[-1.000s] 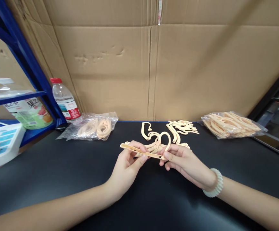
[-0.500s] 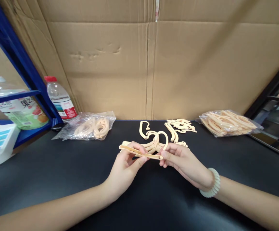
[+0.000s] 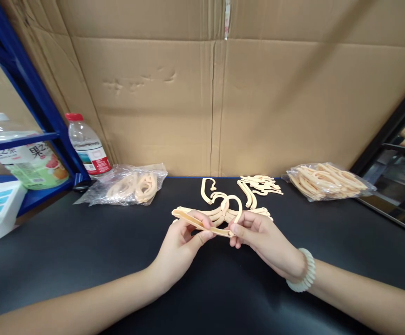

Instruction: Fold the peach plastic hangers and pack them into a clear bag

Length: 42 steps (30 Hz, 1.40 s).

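Note:
Both hands meet over the middle of the black table. My left hand pinches a flat cream plastic hanger arm near its middle, its free end pointing left. My right hand, with a pale bead bracelet on the wrist, grips the arm's right end together with a cream hook piece that curves up above the fingers. Just behind the hands lies a small stack of assembled cream hangers.
Loose cream hooks and arms lie behind the hands. A clear bag of parts sits at back left, another bag at back right. Two bottles stand by a blue shelf frame. A cardboard wall backs the table.
The hands have stayed together on the same parts. My right hand has shifted slightly left and the arm's right end has dipped a little. The view has drifted slightly.

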Each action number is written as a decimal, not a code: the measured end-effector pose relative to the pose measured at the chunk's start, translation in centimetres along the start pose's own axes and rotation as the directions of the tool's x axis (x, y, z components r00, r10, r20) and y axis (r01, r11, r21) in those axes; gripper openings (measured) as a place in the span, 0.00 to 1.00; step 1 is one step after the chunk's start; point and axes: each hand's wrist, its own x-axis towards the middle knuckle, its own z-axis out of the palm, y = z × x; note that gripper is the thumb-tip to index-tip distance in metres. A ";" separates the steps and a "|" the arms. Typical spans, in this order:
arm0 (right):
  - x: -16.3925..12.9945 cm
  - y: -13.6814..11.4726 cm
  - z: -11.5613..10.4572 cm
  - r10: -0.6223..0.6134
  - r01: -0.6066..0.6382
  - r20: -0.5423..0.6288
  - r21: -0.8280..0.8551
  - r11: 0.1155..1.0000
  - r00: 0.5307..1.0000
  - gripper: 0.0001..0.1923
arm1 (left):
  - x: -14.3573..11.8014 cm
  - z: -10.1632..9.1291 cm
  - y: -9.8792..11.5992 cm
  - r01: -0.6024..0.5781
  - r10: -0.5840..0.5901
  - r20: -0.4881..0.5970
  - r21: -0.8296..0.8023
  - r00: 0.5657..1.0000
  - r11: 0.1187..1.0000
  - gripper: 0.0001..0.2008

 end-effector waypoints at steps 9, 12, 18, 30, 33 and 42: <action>-0.2 -0.1 0.1 -0.003 0.002 -0.023 -0.045 0.999 1.000 0.16 | 0.0 0.2 0.1 0.048 -0.047 0.022 -0.032 0.999 0.998 0.06; -0.2 -0.1 0.2 -0.001 -0.001 -0.044 -0.050 0.999 0.999 0.18 | -0.1 0.3 0.3 0.049 -0.048 0.027 -0.057 0.998 0.997 0.07; -0.2 0.0 0.2 0.051 -0.049 -0.035 0.056 0.997 0.998 0.18 | -0.3 0.7 0.5 0.047 -0.043 0.042 -0.107 0.998 0.993 0.07; -0.2 -0.1 0.6 0.034 -0.035 -0.056 -0.016 0.999 0.998 0.21 | -0.4 1.1 0.8 0.209 -0.215 -0.004 -0.209 0.977 0.955 0.17; -0.2 0.0 0.7 -0.028 0.029 0.014 -0.065 0.997 1.000 0.18 | -0.5 1.4 0.8 0.259 -0.253 0.054 -0.234 0.966 0.937 0.18; 1.7 -1.8 -2.6 -0.226 0.216 0.010 -0.337 0.916 0.974 0.14 | -0.3 1.3 0.8 0.360 -0.342 0.116 -0.235 0.933 0.903 0.12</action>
